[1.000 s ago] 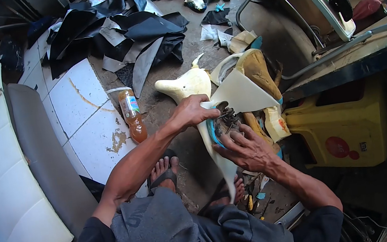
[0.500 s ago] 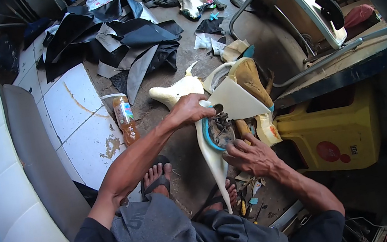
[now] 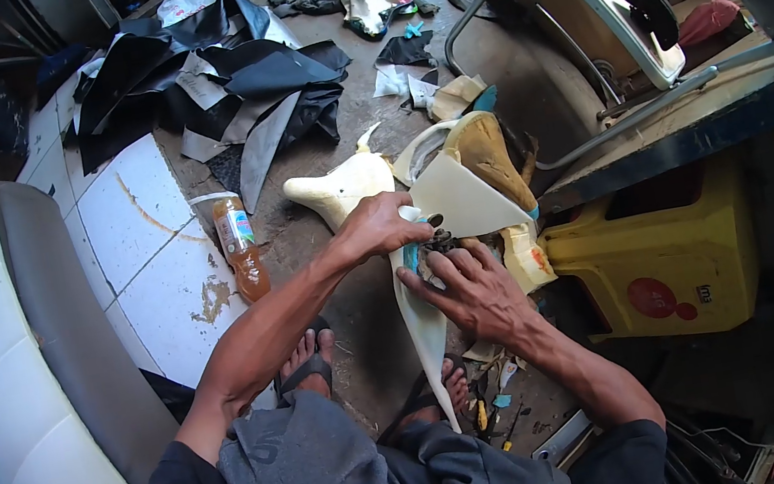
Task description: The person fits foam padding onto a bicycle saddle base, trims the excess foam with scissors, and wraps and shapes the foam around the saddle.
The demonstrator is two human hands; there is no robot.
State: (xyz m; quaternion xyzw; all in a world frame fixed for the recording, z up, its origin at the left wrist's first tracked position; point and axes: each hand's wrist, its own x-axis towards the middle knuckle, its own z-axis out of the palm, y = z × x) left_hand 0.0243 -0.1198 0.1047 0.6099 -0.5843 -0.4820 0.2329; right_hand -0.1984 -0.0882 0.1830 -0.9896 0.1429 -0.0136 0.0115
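Observation:
My left hand point(image 3: 382, 224) is closed at the upper end of a thin white foam strip point(image 3: 428, 347), which hangs down in a point towards my foot. A small round dark piece shows beside its fingertips. Palm down, my right hand point(image 3: 478, 290) reaches over a blue-rimmed container point(image 3: 411, 256) of small dark metal bits, its fingers apart and bent. Its fingertips are partly hidden among the contents, and I see nothing held. Just beyond both hands lie a cream foam seat piece point(image 3: 343, 186) with a pointed tip and a flat off-white panel point(image 3: 461, 198).
A bottle of orange drink point(image 3: 241, 250) stands on the left by the tiles. Black sheet scraps point(image 3: 268, 68) heap farther back. At right are a yellow plastic stool point(image 3: 660, 270) on its side and a metal-framed chair point(image 3: 619, 13). A long padded seat point(image 3: 6, 363) flanks me on the left.
My right hand has moved up and left, from the container's near edge to over its contents, its fingers spreading. My left hand keeps its place on the foam strip. The view has shifted slightly.

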